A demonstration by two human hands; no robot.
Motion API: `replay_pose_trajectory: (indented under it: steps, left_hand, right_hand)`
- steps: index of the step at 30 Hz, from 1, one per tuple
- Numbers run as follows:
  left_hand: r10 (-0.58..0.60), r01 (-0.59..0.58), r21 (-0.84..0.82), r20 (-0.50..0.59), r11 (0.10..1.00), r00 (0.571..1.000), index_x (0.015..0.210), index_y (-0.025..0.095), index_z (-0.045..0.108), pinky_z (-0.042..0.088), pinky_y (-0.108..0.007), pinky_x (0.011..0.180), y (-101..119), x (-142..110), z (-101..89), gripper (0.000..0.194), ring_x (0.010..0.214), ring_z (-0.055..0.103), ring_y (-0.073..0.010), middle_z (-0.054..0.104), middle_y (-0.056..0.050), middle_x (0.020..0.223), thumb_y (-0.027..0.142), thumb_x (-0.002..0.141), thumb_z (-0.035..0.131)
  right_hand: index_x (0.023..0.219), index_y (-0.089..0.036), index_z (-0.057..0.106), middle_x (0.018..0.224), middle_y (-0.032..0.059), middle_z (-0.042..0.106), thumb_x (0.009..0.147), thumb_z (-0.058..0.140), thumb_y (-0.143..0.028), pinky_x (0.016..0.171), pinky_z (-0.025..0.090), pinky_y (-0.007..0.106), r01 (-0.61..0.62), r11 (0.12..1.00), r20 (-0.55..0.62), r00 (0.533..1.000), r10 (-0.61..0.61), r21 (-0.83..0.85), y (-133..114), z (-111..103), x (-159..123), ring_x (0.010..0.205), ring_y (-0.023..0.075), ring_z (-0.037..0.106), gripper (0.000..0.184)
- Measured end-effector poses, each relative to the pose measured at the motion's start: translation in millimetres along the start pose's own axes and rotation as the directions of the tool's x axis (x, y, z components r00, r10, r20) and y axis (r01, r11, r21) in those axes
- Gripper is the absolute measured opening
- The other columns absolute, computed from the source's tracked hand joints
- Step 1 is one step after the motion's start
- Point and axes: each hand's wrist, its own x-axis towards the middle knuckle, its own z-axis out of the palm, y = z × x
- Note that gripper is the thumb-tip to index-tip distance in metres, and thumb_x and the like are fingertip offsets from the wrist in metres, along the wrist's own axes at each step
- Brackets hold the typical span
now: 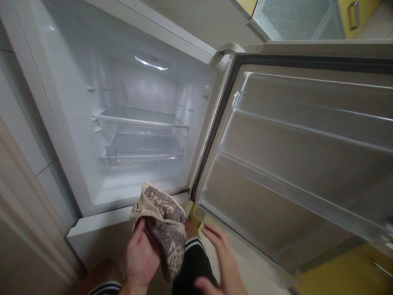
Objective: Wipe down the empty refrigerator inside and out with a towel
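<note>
My left hand [141, 256] is closed around a beige and brown patterned cloth [164, 223], which it holds up in front of the bottom edge of an open fridge [101, 106]. My right hand [222, 260] is beside the cloth, fingers stretched out and apart, holding nothing, close to the lower edge of the open fridge door [294, 164]. The fridge compartment is lit and shows a glass shelf [138, 116] with a clear drawer [144, 149] under it.
The open door swings out to the right, with several bare door racks [307, 131]. A pale wall panel [21, 196] stands at the left. My knees in dark shorts [192, 262] are below the hands. Yellow floor [337, 274] shows at the lower right.
</note>
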Motion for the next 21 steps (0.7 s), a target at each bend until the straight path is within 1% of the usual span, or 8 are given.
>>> replay_pose_trajectory:
  steps: [3,6,9,11,13,15,18,21]
  left_hand:
    - [0.093,-0.072,0.249,-0.074,0.966,0.993,0.106,0.03,0.086,0.039,-0.055,0.132,3.5,-12.9,0.2,0.044,0.158,0.05,-0.0377,0.083,-0.007,0.129,0.066,0.081,0.082]
    - [0.265,-0.147,0.609,-0.108,0.779,0.958,0.108,0.025,0.085,0.039,-0.051,0.132,30.5,-11.2,-1.9,0.053,0.156,0.051,-0.0414,0.081,-0.011,0.133,0.059,0.069,0.095]
    - [0.442,-0.252,0.773,-0.041,0.582,0.896,0.119,0.024,0.08,0.043,-0.051,0.13,74.4,-1.0,-5.4,0.065,0.148,0.06,-0.0411,0.078,-0.013,0.138,0.064,0.071,0.094]
    - [0.54,-0.306,0.801,-0.027,0.515,0.841,0.127,0.025,0.076,0.047,-0.053,0.126,97.8,6.3,-8.9,0.071,0.141,0.065,-0.04,0.076,-0.014,0.14,0.071,0.074,0.09]
    - [0.58,-0.325,0.811,-0.021,0.486,0.814,0.131,0.026,0.073,0.047,-0.055,0.126,103.9,11.8,-13.9,0.074,0.14,0.065,-0.0392,0.074,-0.016,0.145,0.072,0.075,0.089]
    - [0.507,-0.314,0.762,-0.022,0.566,0.862,0.139,0.028,0.07,0.042,-0.056,0.129,87.7,13.6,-20.5,0.08,0.149,0.058,-0.0393,0.066,-0.016,0.157,0.072,0.076,0.09]
    - [0.254,-0.201,0.504,-0.038,0.84,0.966,0.145,0.031,0.071,0.04,-0.058,0.13,34.7,7.4,-30.4,0.101,0.162,0.042,-0.0436,0.058,-0.013,0.166,0.095,0.068,0.078]
    - [0.08,-0.073,0.315,-0.008,0.946,0.997,0.144,0.03,0.074,0.037,-0.059,0.132,-9.8,-5.8,-32.0,0.108,0.164,0.036,-0.0466,0.063,-0.013,0.162,0.096,0.059,0.082]
  right_hand:
    - [0.166,-0.024,0.05,0.162,0.0167,0.057,0.065,0.101,-0.062,0.128,0.043,0.052,-0.158,0.942,0.231,0.969,0.09,0.295,20.0,86.5,43.0,0.151,0.0421,0.054,0.119]
    - [0.145,-0.02,0.066,0.132,0.0143,0.075,0.069,0.096,-0.065,0.111,0.055,0.047,-0.395,0.763,0.364,0.904,0.225,0.512,34.0,130.2,53.9,0.125,0.0378,0.071,0.094]
    - [0.143,-0.021,0.064,0.136,0.0141,0.075,0.071,0.094,-0.053,0.113,0.053,0.045,-0.402,0.718,0.259,0.916,0.308,0.569,44.7,124.1,51.3,0.128,0.0363,0.07,0.084]
    - [0.152,-0.025,0.058,0.145,0.0121,0.071,0.071,0.09,-0.036,0.116,0.052,0.042,-0.31,0.779,0.176,0.951,0.255,0.545,45.7,107.0,54.4,0.135,0.035,0.067,0.088]
    - [0.153,-0.026,0.059,0.147,0.0108,0.07,0.067,0.087,-0.025,0.116,0.051,0.04,-0.222,0.849,0.183,0.972,0.15,0.48,41.6,92.0,63.5,0.138,0.0354,0.065,0.09]
    - [0.152,-0.026,0.062,0.15,0.0108,0.069,0.07,0.085,-0.027,0.121,0.048,0.042,-0.222,0.862,0.232,0.965,0.127,0.455,34.8,84.8,76.7,0.142,0.0359,0.062,0.085]
    - [0.15,-0.021,0.065,0.148,0.0125,0.068,0.083,0.075,-0.044,0.129,0.039,0.046,-0.368,0.776,0.266,0.927,0.264,0.513,23.5,85.3,98.8,0.146,0.0347,0.058,0.072]
    - [0.144,-0.02,0.071,0.139,0.0125,0.071,0.091,0.068,-0.049,0.131,0.037,0.047,-0.374,0.82,0.237,0.925,0.297,0.433,11.3,85.0,119.4,0.141,0.0319,0.059,0.061]
